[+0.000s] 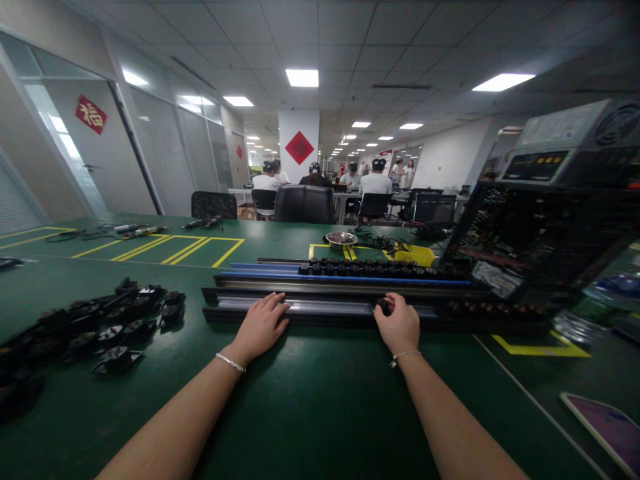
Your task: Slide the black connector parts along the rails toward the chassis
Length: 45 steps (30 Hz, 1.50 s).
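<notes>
A long black rail with a shiny channel (pixel 330 307) lies crosswise on the green table in front of me. My left hand (pixel 260 328) rests on its left part, fingers stretched out and apart. Farther right, my right hand (pixel 401 327) pinches a small black part (pixel 383 305) at the channel. The part is mostly hidden by my fingers, so its kind is unclear. A row of small dark parts (pixel 495 308) sits in the rail's right end. Just behind lie blue strips (pixel 270 270) and a row of black pieces (pixel 370 267).
Many black components (pixel 117 330) are heaped at the left. An opened computer case (pixel 520 233) with a power supply (pixel 560 143) stands right. Behind the rails are a metal bowl (pixel 341 239) and a yellow tray (pixel 415 255). A phone-like slab (pixel 603 427) lies front right. People (pixel 376 179) sit beyond.
</notes>
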Motion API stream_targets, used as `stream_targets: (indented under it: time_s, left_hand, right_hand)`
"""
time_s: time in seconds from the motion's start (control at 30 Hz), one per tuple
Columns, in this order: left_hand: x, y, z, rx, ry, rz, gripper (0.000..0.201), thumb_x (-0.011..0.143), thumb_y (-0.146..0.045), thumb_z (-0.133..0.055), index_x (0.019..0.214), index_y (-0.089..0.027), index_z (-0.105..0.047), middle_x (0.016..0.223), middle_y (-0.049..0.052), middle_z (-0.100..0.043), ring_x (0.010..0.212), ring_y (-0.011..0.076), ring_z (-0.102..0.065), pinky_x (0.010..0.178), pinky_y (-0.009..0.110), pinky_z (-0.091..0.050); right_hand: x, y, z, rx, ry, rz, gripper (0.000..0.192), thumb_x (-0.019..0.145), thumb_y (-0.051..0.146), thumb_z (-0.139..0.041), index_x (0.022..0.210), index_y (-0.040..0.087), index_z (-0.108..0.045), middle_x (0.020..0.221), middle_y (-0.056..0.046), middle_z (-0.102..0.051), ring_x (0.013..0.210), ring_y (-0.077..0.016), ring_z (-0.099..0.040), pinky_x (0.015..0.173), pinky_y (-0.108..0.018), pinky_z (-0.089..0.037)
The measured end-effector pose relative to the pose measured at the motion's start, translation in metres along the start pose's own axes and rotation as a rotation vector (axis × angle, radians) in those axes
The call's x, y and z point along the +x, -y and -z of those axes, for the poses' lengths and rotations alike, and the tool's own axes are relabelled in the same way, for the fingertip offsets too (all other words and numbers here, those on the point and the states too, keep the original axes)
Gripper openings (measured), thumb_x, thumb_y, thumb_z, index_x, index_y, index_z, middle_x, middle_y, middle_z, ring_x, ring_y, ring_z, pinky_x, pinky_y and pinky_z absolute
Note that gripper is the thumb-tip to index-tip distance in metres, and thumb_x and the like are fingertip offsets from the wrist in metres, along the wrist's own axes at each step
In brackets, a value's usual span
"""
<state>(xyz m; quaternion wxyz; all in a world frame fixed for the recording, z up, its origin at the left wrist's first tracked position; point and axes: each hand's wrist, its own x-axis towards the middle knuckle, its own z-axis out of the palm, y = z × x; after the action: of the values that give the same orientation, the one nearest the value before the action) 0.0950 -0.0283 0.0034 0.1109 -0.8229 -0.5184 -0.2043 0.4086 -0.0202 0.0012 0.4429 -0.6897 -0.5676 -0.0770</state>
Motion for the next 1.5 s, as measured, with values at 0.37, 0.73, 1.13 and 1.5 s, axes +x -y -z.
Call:
stream_targets:
  time_s: [0.37, 0.73, 1.13, 1.5]
  left_hand:
    - [-0.0008, 0.0016, -0.0022, 0.008, -0.005, 0.000, 0.032, 0.084, -0.033, -0.047, 0.113, -0.024, -0.057, 0.134, 0.007, -0.049, 0.126, 0.0256, -0.040, 0.100, 0.044, -0.036]
    - [-0.0011, 0.0022, -0.0021, 0.016, 0.003, 0.004, 0.032, 0.084, -0.033, -0.047, 0.114, -0.024, -0.057, 0.134, 0.006, -0.048, 0.126, 0.0250, -0.040, 0.100, 0.044, -0.036]
    - [-0.0009, 0.0028, -0.0030, 0.013, -0.004, -0.004, 0.033, 0.084, -0.033, -0.047, 0.114, -0.024, -0.057, 0.134, 0.007, -0.049, 0.126, 0.0253, -0.040, 0.100, 0.044, -0.037]
    - [-0.0012, 0.0031, -0.0029, -0.003, -0.011, -0.003, 0.033, 0.084, -0.032, -0.046, 0.114, -0.024, -0.058, 0.134, 0.007, -0.049, 0.126, 0.0249, -0.040, 0.101, 0.044, -0.036]
  right_hand:
    - [-0.0019, 0.0013, -0.0001, 0.041, 0.019, 0.069, 0.031, 0.073, 0.034, -0.050, 0.100, 0.018, -0.053, 0.091, -0.008, -0.067, 0.084, -0.0216, -0.061, 0.093, -0.043, -0.034]
    - [-0.0030, 0.0033, -0.0013, 0.053, 0.050, 0.123, 0.030, 0.074, 0.032, -0.051, 0.101, 0.019, -0.053, 0.092, -0.007, -0.067, 0.084, -0.0213, -0.061, 0.091, -0.043, -0.037]
    - [-0.0034, 0.0014, -0.0029, 0.061, 0.061, 0.133, 0.030, 0.075, 0.031, -0.052, 0.103, 0.019, -0.054, 0.094, -0.007, -0.066, 0.087, -0.0215, -0.060, 0.087, -0.041, -0.042]
    - [-0.0049, 0.0058, -0.0009, 0.093, 0.103, 0.127, 0.030, 0.075, 0.032, -0.053, 0.102, 0.020, -0.054, 0.093, -0.007, -0.066, 0.087, -0.0209, -0.060, 0.085, -0.040, -0.042]
